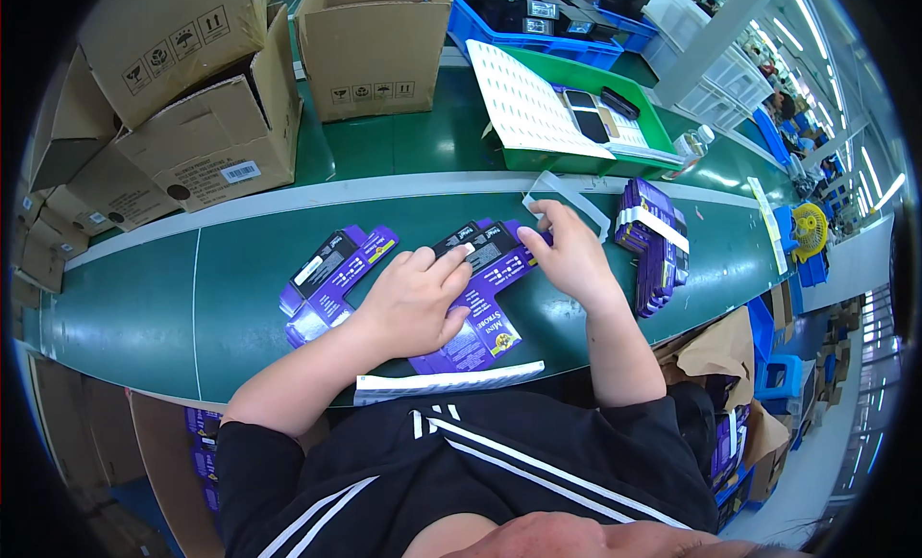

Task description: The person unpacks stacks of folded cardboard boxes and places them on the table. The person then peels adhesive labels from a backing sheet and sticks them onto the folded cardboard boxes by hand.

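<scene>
A flat, unfolded purple and black carton (485, 313) lies on the green table in front of me. My left hand (408, 303) rests on it, fingers stretched out, the index fingertip at a small white sticker (469, 249) on the black panel. Over the carton's right end is my right hand (574, 260), thumb and index finger apart, the thumb at the purple end flap. Left of these lies a second flat carton (331, 279) of the same kind. A strip of white label backing (447, 381) runs along the near table edge, below the first carton.
A banded stack of flat purple cartons (655, 246) stands to the right, near a clear plastic piece (588, 208). Behind it are a green bin (547, 161) with a label sheet (523, 102) and a clear bottle (693, 145). Cardboard boxes (370, 54) crowd the back left.
</scene>
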The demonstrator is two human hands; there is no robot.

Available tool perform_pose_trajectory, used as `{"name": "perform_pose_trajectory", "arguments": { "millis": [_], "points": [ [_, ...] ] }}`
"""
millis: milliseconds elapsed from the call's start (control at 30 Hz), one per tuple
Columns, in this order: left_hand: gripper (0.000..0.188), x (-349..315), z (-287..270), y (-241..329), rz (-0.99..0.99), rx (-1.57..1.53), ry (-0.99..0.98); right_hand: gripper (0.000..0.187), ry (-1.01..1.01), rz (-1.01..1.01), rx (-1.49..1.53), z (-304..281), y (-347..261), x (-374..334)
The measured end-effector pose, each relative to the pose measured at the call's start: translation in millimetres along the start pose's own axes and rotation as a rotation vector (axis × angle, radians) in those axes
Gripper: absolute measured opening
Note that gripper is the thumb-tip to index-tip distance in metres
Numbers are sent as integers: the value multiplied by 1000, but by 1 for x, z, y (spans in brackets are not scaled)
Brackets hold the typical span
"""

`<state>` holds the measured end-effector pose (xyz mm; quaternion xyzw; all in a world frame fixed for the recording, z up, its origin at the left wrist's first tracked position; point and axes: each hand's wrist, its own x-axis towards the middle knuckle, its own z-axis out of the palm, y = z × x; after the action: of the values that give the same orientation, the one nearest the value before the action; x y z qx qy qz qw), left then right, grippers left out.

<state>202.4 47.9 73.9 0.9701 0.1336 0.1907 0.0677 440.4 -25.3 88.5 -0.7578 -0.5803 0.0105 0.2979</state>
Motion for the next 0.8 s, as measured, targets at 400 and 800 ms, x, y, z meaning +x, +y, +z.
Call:
{"name": "perform_pose_trajectory", "arguments": {
  "millis": [400, 800],
  "points": [
    [52, -18, -12, -13, -384, -66, -22, 25, -253, 386, 819, 10, -3, 14],
    [56, -4, -22, -3, -599, -477, -193, 51, -245, -626, -8, -13, -21, 2]
  ]
}}
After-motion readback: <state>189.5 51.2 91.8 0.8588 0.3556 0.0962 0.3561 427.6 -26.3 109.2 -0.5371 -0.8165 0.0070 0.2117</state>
